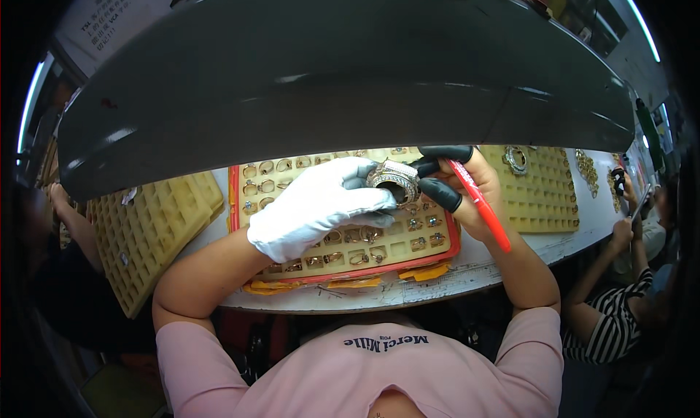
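My left hand (313, 203), in a white glove, is closed around a thick silver bangle (397, 179) set with small sparkling stones. My right hand (467, 188) wears black covers on its fingertips and has a red marker pen (485, 208) lodged between the fingers. Its covered fingertips touch the bangle's right side. Both hands hover over a cream ring tray (397, 250) with a red border. Rows of rings, many with stones, sit in the tray's slots; my hands and forearm hide some of them.
A dark lamp hood (343, 90) hangs low across the far side. Stacked cream trays (157, 228) lie at left. Another slotted tray (539, 199) at right bears a second stone-set piece (515, 160). Gold-coloured chains (587, 171) lie farther right, near other people's hands (622, 232).
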The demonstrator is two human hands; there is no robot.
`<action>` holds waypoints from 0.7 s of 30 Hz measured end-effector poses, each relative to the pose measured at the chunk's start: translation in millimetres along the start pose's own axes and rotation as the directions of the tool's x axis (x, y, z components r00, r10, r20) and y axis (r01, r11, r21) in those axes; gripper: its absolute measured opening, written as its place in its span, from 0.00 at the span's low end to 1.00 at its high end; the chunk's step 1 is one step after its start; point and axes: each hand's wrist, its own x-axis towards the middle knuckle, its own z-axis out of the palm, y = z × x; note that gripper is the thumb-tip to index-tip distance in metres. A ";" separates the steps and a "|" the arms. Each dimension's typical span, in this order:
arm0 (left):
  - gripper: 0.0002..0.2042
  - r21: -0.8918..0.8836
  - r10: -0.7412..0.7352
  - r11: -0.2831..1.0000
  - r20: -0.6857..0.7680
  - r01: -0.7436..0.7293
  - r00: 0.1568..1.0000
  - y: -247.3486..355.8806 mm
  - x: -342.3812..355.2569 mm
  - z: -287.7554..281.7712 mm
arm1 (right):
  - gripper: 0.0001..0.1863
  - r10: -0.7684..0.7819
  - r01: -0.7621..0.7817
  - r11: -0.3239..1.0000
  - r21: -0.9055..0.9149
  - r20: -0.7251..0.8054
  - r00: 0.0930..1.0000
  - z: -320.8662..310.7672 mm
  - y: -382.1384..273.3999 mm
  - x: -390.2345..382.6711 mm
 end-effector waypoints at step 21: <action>0.18 0.594 0.167 0.802 -0.131 -0.057 0.977 5.2 -8.9 3.2 | 0.20 -0.066 0.074 0.911 -0.406 0.034 0.997 4.7 -3.8 1.1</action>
